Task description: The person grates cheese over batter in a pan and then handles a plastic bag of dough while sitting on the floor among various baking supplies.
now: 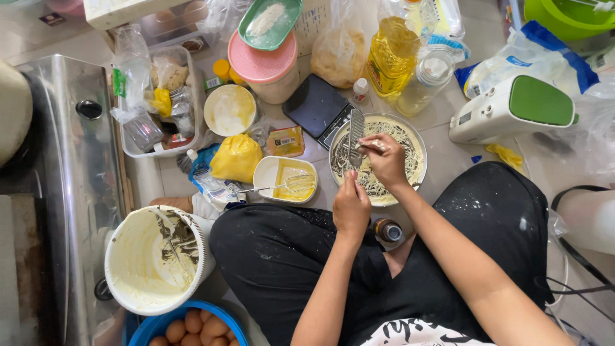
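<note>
Nearest, centre frame: left hand [351, 208] gripping a flat metal grater [356, 136], right hand [384, 157] pinching a pale cheese block [373, 145] over the round shred-topped cake pan [378, 160]. Risks: grazed fingertips, shreds spilling onto floor.

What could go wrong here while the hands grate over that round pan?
The right hand rubs a small pale block down the grater held by the left hand; fingertips sit close to the blade and may get nicked. The round pan sits on the floor against a knee, so a shift could tip it. The small brown bottle beside the leg could be knocked over.
</note>
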